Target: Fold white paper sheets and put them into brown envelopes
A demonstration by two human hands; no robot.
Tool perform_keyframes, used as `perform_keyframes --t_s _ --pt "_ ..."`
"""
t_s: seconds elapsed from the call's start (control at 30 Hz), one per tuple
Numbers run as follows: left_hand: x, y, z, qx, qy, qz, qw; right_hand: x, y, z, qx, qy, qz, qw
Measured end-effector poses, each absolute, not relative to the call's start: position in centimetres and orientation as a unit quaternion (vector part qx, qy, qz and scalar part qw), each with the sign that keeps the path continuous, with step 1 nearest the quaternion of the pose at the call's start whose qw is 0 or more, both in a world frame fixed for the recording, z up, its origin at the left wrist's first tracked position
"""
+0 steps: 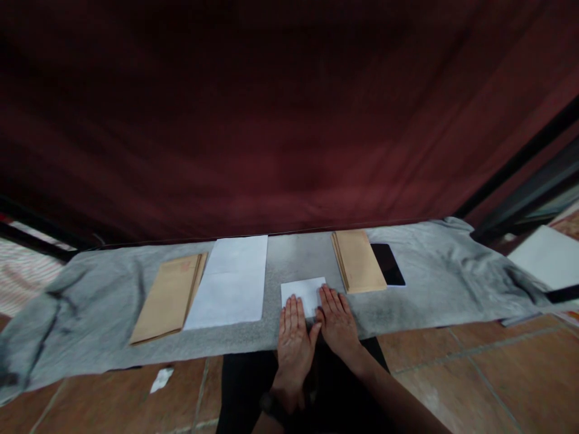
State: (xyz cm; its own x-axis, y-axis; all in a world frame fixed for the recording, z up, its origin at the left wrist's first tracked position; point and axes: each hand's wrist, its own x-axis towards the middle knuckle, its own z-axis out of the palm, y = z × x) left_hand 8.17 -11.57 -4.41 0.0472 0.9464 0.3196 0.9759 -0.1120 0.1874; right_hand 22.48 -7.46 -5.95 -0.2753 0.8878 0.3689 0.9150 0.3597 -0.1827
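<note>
A small folded sheet of white paper point(302, 292) lies on the grey cloth in front of me. My left hand point(295, 339) rests flat with its fingers straight on the paper's lower left part. Over the lower right corner, my right hand point(337, 319) also lies flat, fingertips on the paper's right edge. The two thumbs come close together below it. To the left is a stack of white paper sheets point(233, 280), with brown envelopes point(167, 295) beside it. Right of my hands is another stack of brown envelopes point(362, 262).
A dark phone point(388, 264) sits partly under the right envelopes. Grey cloth point(434, 277) covers the narrow table, wrinkled at both ends. A dark red curtain point(289, 150) hangs behind it. A white scrap point(161, 379) is on the tiled floor. Dark metal bars point(520, 163) stand at right.
</note>
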Motion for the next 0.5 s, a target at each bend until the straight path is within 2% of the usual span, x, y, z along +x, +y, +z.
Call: perform_keyframes --t_s 0.5 --pt "6.7 -12.3 -2.9 -0.734 -0.662 -0.148 0.023 22.9 -7.5 -5.1 -0.561 -0.801 -0.025 0.206"
